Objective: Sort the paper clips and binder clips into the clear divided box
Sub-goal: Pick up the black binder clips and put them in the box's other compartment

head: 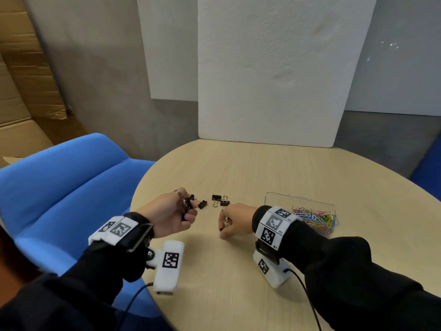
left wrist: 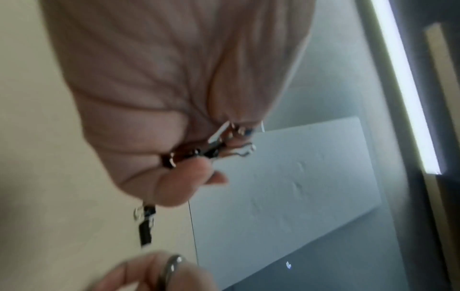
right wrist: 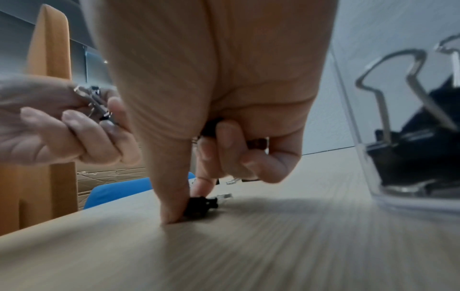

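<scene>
My left hand (head: 177, 212) is raised over the table's left part, its fingers curled round a bunch of black binder clips (head: 187, 206) (left wrist: 211, 149). My right hand (head: 232, 220) is down on the table near the middle; thumb and forefinger pinch a small black binder clip (right wrist: 199, 206) lying on the wood, and its curled fingers hold another black clip (right wrist: 256, 142). Loose binder clips (head: 220, 200) lie between and beyond the hands. The clear divided box (head: 281, 199) stands right of my right wrist, with coloured paper clips (head: 315, 217) in one part and large binder clips (right wrist: 410, 122) in another.
The round wooden table (head: 274, 168) has a white foam board (head: 274, 80) standing at its far edge. A blue chair (head: 66, 182) is close on the left. Cables run from both wrist cameras over the near edge. Cardboard boxes (head: 21, 91) stand at far left.
</scene>
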Demonstrator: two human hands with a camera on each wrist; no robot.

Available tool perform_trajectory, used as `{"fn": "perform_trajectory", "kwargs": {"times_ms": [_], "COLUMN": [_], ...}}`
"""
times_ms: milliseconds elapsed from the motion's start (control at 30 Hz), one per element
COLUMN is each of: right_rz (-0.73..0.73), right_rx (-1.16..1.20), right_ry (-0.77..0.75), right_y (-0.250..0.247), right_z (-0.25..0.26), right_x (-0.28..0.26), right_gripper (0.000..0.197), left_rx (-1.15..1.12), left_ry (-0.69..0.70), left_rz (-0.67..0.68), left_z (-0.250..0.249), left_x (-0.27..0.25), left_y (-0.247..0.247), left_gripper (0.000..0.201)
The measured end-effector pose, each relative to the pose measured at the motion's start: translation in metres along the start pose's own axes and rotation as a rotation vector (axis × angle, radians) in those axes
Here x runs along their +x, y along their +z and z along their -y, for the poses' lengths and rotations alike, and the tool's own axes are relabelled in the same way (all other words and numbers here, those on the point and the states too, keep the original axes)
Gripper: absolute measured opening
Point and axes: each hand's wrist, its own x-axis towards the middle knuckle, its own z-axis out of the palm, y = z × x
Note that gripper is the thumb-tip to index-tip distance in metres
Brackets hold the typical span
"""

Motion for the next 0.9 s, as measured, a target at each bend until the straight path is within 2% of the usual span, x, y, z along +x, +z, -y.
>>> {"fn": "perform_trajectory", "kwargs": {"times_ms": [133, 233, 333, 533, 633, 700, 767, 900], "right_rz": [-0.101, -0.206, -0.215, -0.136, -0.141, -0.142, -0.181, -0.395], "right_rx": [0.032, 0.151, 0.204, 0.074, 0.034, 0.117, 0.211, 0.242], "right_ry": [-0.006, -0.027, -0.09, -0.133, -0.135, -0.122, -0.114, -0.067], "right_y": [-0.001, -0.012, -0.025, -0.038, -0.039, -0.041, -0.044, -0.054], "right_z": [0.002, 0.006, 0.014, 0.025, 0.022, 0.018, 0.013, -0.004], "right_x": [-0.008, -0.02, -0.028, -0.032, -0.034, -0.037, -0.041, -0.061], "right_gripper": [0.03, 0.028, 0.022, 0.03, 0.036, 0.044, 0.047, 0.037], "left_rx": [-0.334, -0.484, -0.597, -0.657, -0.7, -0.728, -0.738, -0.744], "left_ry": [-0.021, -0.02, -0.051, -0.077, -0.063, -0.059, -0.066, -0.08], "left_rz": [0.029, 0.05, 0.092, 0.228, 0.225, 0.217, 0.218, 0.193], "left_z": [0.015, 0.022, 0.028, 0.034, 0.035, 0.035, 0.035, 0.035], "left_x": [-0.001, 0.004, 0.011, 0.018, 0.018, 0.019, 0.02, 0.019], "left_y": [0.002, 0.008, 0.018, 0.04, 0.048, 0.052, 0.053, 0.057], "left_gripper": [0.022, 0.024, 0.03, 0.042, 0.04, 0.037, 0.035, 0.037]}}
